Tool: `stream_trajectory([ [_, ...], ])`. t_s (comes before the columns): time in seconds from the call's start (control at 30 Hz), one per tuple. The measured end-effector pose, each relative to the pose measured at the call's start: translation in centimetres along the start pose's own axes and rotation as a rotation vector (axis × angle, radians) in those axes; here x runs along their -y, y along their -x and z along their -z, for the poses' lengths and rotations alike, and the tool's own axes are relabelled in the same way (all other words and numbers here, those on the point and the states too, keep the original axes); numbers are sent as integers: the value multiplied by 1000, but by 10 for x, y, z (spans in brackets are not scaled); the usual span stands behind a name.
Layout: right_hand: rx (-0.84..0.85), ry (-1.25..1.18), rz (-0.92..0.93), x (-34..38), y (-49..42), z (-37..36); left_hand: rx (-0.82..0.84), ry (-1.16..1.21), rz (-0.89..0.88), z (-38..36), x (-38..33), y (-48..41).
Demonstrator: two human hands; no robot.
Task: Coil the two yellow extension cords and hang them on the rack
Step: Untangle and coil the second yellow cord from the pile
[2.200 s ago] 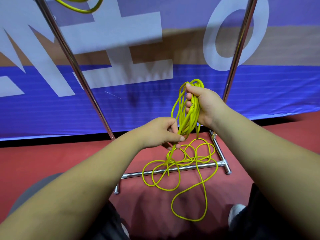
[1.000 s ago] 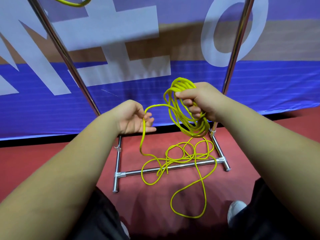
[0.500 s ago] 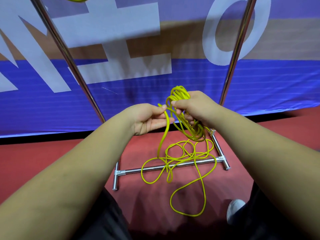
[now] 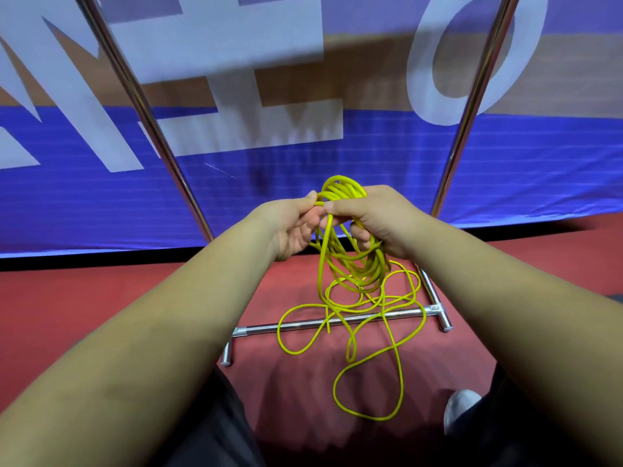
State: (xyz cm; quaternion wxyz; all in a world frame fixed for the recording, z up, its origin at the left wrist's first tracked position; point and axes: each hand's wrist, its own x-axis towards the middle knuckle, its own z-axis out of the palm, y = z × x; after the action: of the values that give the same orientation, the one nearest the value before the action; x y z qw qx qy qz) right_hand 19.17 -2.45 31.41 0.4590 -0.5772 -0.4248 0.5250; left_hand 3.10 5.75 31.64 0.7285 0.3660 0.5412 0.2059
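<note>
Right hand (image 4: 374, 220): fingers (image 4: 360, 236) curled round a bundle of gathered loops, thumb laid across the top of the bundle; grasping.
Left hand (image 4: 293, 227): thumb and forefinger pinch one strand at the crown of the bundle, touching the right thumb tip; the other fingers are loosely bent beneath.
Yellow cord (image 4: 354, 264): thin, round, smooth and glossy. The coiled part hangs as long oval loops below the right fist. One strand drops straight down from the left-hand pinch.
Slack: loose, irregular curls lie on the floor under the hands, crossing the rack's base bar. One large loop reaches toward the viewer.
Rack (image 4: 330, 323): polished metal tube, with a low crossbar joined by T-fittings to short feet and two slanted uprights. The hands sit between the uprights, nearer the right one.
Floor (image 4: 101, 298): matte red, flat, open to the left of the rack.
Banner (image 4: 269, 183): blue fabric with large pale letters, just behind the rack.
Lower edge: dark trousers (image 4: 209, 433) and a white shoe (image 4: 460, 409).
</note>
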Motion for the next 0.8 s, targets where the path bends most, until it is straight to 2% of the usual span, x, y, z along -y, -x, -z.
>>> stream_trajectory([
  [0.07, -44, -25, -15, 0, -4, -1, -3, -81, -27, -1, 1, -1],
  [0.17, -147, -58, -24, -2, -11, 1, 26, -336, -8, 1, 6, 3],
  [0.27, -255, -116, -33, -4, -20, 9, 261, -712, -33, 5, 17, 8],
  [0.33, -295, -164, -42, -3, -23, 15, 413, -855, -79, 4, 27, 10],
  [0.43, -307, -150, -43, -3, -27, 19, 393, -776, -171, 3, 30, 9],
  [0.57, -267, -41, -54, -8, -28, 20, 161, -481, -227, 6, 16, 13],
  [0.67, -170, 27, -83, -12, -25, 16, 12, -175, -147, 12, 4, 7],
  [0.8, -27, 124, -109, -12, -15, 4, 23, 105, -37, 13, -4, 4],
])
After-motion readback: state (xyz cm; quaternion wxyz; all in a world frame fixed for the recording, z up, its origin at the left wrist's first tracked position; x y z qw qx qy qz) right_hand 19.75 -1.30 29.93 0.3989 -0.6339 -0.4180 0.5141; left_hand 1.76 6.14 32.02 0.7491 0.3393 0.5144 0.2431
